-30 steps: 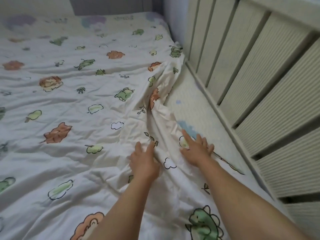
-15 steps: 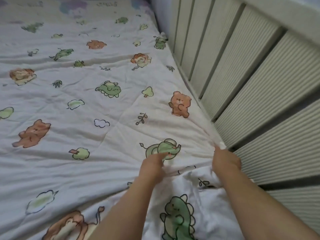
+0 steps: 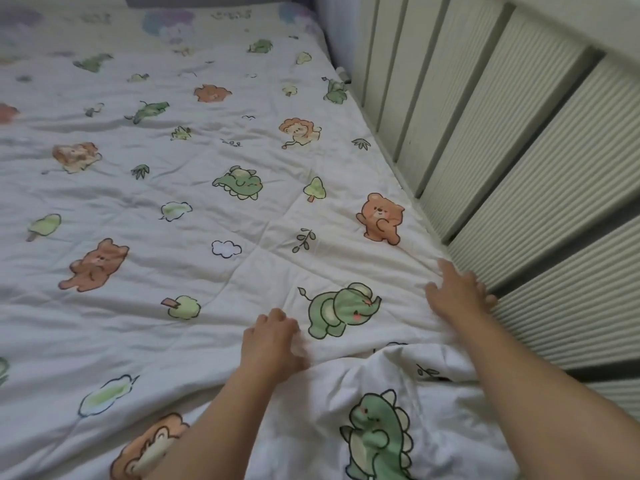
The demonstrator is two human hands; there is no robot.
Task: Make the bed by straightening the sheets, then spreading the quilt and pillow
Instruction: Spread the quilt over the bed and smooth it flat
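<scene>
the quilt (image 3: 194, 271), white with cartoon animals, lies spread flat across the bed. its long axis runs alongside the slatted panel (image 3: 519, 150), from the near end away toward the far end. its right edge sits tight against the foot of the panel along the whole visible length. the printed animals stand with their heads toward the far end. past the quilt's far edge, away from the panel's near end, a strip of sheet (image 3: 166, 22) with pale blue and purple patches shows.

the right hand (image 3: 457, 296) rests on the quilt's edge where it touches the panel. its fingers are spread and fairly straight, pressing the cloth down, with the outer fingers against the panel's ribbed face.

the left hand (image 3: 273, 341) is on the quilt well apart from the panel, on the far side of a green elephant print (image 3: 343, 310) that lies between the two hands. its fingers are bent down at the knuckles and blurred, so i cannot tell whether they pinch cloth or only press on it.

nearer than both hands, close to the panel's near end, the quilt is bunched into a raised fold bearing a green dinosaur print (image 3: 377, 434). light creases run across the flat part.
</scene>
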